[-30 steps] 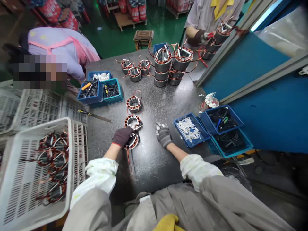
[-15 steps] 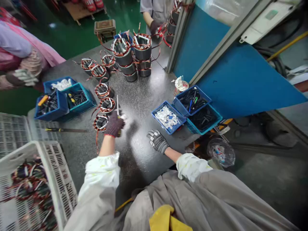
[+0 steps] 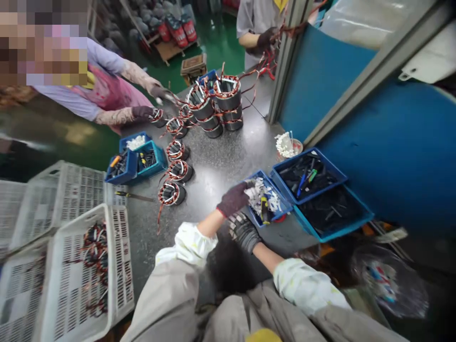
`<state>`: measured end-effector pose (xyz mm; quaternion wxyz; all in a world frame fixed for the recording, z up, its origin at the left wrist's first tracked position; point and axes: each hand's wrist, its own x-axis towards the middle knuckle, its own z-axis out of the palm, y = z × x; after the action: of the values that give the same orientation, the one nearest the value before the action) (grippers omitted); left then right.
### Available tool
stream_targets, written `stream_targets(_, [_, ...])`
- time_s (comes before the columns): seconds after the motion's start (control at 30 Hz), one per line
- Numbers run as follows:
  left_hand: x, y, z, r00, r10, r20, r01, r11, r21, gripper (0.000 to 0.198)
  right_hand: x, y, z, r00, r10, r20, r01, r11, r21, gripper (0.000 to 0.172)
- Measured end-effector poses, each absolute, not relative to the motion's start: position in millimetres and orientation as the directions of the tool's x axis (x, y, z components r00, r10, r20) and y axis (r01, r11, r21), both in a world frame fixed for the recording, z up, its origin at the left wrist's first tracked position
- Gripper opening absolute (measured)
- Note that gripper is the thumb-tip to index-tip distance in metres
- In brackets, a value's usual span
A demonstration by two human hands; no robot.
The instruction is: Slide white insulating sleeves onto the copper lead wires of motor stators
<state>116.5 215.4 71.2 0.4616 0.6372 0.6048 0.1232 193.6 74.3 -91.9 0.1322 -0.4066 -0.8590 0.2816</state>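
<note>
My left hand has crossed from the stators on the table, which seemingly wait, to the blue tray of white slips, its grip I can't tell; my right hand lies loosely spread.

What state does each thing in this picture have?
small blue tray, open, holding white pieces
yellow-handled tool, lying in the tray
right blue bin, open, loaded
right teal bin, open, loaded
left bins, open, loaded
near basket, open, holding wound rings
long tool, lying flat
front rings, unstacked
ring stacks, upright
</note>
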Motion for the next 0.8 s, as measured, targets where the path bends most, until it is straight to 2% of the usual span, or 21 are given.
stream_targets(0.07, [85.5,271.1,100.2,0.235,0.958,-0.165,0.753,-0.072,0.654,0.046,188.5,73.1,-101.4,-0.638,0.770,-0.006,0.584,0.478,-0.656,0.047])
stream_targets(0.1, [72.1,304.8,115.6,0.186,0.980,-0.063,0.828,-0.122,0.547,0.049,187.0,71.2,-106.0,-0.632,0.775,0.002,0.560,0.459,-0.690,0.049])
stream_targets(0.2, [44.6,408.3,158.6,0.018,0.980,0.196,0.982,-0.053,0.179,0.057,185.4,63.7,-115.6,-0.604,0.796,0.041,0.507,0.423,-0.751,0.051])
stream_targets(0.27, [37.7,464.5,178.7,0.022,0.963,0.268,1.000,-0.023,0.000,0.064,185.8,60.6,-116.0,-0.602,0.798,0.021,0.499,0.397,-0.771,0.051])
stream_targets(0.33, [38.3,504.3,188.8,0.022,0.975,0.223,0.995,0.000,-0.098,0.072,187.1,60.7,-111.3,-0.623,0.781,-0.053,0.512,0.356,-0.782,0.051])
stream_targets(0.43, [45.7,537.6,188.8,-0.070,0.991,0.116,0.991,0.082,-0.107,0.072,190.6,66.4,-97.7,-0.663,0.719,-0.207,0.558,0.290,-0.777,0.060])
stream_targets(0.53, [52.0,550.2,183.1,-0.114,0.986,0.122,0.989,0.124,-0.082,0.069,194.2,73.2,-83.2,-0.680,0.675,-0.285,0.572,0.246,-0.783,0.069])
stream_targets(0.67, [55.4,550.8,180.1,-0.116,0.985,0.126,0.984,0.131,-0.117,0.069,195.3,75.6,-75.6,-0.662,0.697,-0.275,0.545,0.196,-0.815,0.062])
stream_targets(0.8, [56.6,533.4,179.7,-0.161,0.982,0.096,0.975,0.174,-0.138,0.068,192.4,73.9,-83.2,-0.643,0.739,-0.199,0.530,0.242,-0.813,0.058])
